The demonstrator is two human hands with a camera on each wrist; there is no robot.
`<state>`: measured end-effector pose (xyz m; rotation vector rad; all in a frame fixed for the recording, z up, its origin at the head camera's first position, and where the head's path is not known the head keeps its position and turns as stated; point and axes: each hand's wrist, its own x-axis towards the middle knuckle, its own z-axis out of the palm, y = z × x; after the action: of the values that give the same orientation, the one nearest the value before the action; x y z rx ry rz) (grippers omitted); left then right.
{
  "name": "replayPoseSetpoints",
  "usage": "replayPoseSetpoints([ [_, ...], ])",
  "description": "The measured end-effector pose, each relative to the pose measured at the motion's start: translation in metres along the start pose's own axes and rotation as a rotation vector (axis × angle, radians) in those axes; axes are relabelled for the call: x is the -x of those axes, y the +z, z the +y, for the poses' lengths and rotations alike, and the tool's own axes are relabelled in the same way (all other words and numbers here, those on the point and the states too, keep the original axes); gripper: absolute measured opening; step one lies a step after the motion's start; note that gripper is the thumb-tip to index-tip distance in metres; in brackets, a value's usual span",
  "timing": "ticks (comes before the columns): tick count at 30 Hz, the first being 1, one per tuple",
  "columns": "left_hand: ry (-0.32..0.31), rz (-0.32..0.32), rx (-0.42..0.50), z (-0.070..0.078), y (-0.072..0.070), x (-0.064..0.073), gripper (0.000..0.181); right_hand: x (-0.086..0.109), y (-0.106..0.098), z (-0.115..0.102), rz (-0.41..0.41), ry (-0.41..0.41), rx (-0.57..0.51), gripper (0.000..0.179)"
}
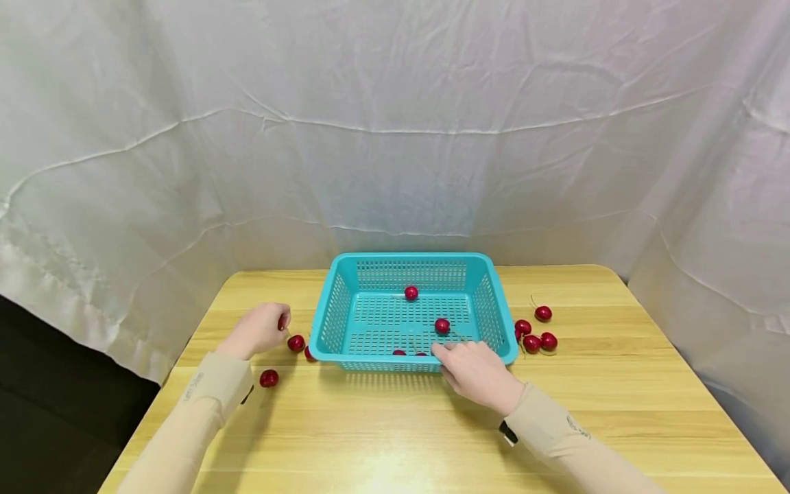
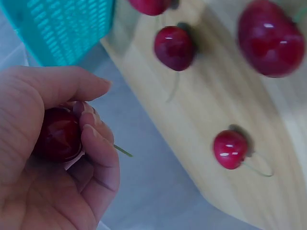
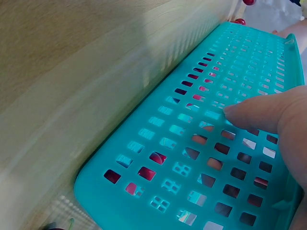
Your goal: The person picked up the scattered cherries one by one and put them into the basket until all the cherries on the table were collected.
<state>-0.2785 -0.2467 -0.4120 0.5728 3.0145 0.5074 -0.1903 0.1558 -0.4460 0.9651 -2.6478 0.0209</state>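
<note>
Curled around a dark red cherry (image 2: 60, 135), my left hand (image 1: 262, 328) is left of the turquoise basket (image 1: 404, 258). A green stem pokes out past its fingers in the left wrist view. Close by on the table lie a cherry (image 1: 296, 343), another one (image 1: 269, 378) nearer the front, and a third (image 1: 310, 354) against the basket. My right hand (image 1: 478, 374) grips the basket's near wall, thumb (image 3: 254, 112) outside and fingertips showing through the holes from inside. Within the basket are a cherry (image 1: 411, 293) toward the back, one (image 1: 441, 326) mid-floor, and others partly hidden behind the near wall.
Right of the basket, several cherries (image 1: 531, 344) with stems lie in a loose cluster, one (image 1: 543, 313) a little farther back. The wooden table (image 1: 382, 439) ends at a pale curtain (image 1: 395, 171) behind and at the sides.
</note>
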Motion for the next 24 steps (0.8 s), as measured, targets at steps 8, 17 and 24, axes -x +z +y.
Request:
replayPoseSetpoints([
  [8,0.017,-0.007,-0.025,0.023,-0.016,-0.015,0.019,0.000,0.000,0.000,0.002,0.001,0.004,0.020],
  [17,0.046,-0.019,-0.037,0.052,-0.024,-0.037,0.023,0.000,0.000,0.000,0.012,0.000,-0.003,0.020],
  [24,0.096,-0.032,-0.067,0.075,-0.026,-0.049,0.020,0.000,-0.001,0.000,0.008,0.004,-0.003,0.020],
])
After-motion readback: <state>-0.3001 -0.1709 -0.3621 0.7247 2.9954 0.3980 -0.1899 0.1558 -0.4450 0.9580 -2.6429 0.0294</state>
